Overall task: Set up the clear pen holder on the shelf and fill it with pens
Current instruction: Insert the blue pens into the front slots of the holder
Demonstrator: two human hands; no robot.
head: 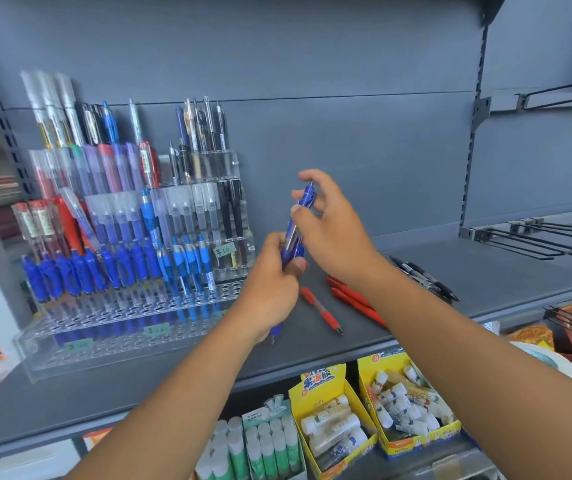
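A clear tiered pen holder (132, 336) stands on the grey shelf (485, 271) at the left, its rows holding several blue, red, purple and black pens. My left hand (270, 289) grips a small bunch of blue pens (291, 251) just right of the holder. My right hand (329, 223) pinches the top of one blue pen (307, 197) rising out of that bunch. Red pens (350, 297) lie loose on the shelf below my hands, and black pens (423, 275) lie farther right.
Yellow boxes of glue sticks (412, 407) and green-capped glue sticks (267, 445) fill the lower shelf. Black wire hooks (534, 237) jut out from the panel at the right. The holder's front rows show many open holes.
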